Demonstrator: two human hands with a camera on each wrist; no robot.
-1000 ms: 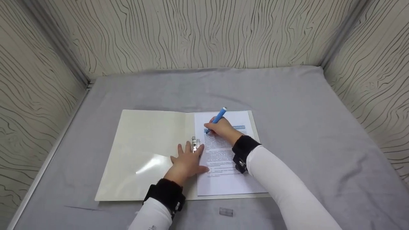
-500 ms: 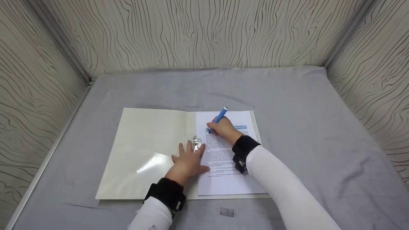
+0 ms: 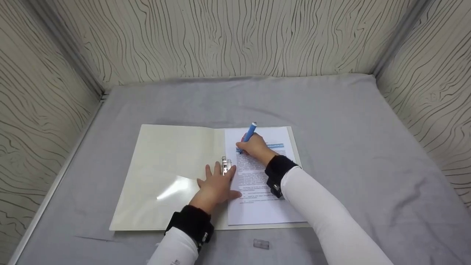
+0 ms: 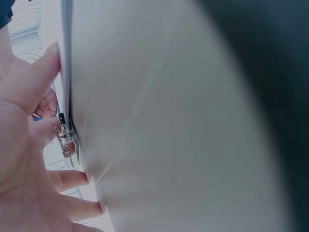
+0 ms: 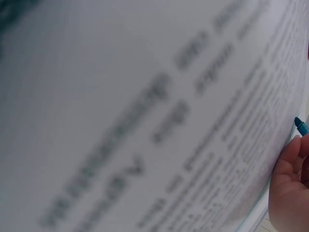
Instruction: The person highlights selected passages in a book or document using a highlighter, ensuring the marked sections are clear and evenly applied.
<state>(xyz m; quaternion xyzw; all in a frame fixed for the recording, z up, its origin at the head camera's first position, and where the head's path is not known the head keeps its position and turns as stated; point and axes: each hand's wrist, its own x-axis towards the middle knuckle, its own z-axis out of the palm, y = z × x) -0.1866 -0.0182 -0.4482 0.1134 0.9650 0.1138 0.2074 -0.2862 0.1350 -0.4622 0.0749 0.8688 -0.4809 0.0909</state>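
While pinching the blue marker (image 3: 250, 131) in the right hand (image 3: 257, 145) at upper left of the page (image 3: 254, 187), has swung its top leftward — likely still colouring there; keeps the left hand (image 3: 216, 187) spread, unclenched.

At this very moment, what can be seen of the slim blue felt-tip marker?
The slim blue felt-tip marker, plastic by its look, has a pale rear end and a bare dark tip. The person's right hand pinches it at a slant, rear end up, tip down by blue-highlighted lines on the white printed paper sheet. Whether it touches the paper is unclear.
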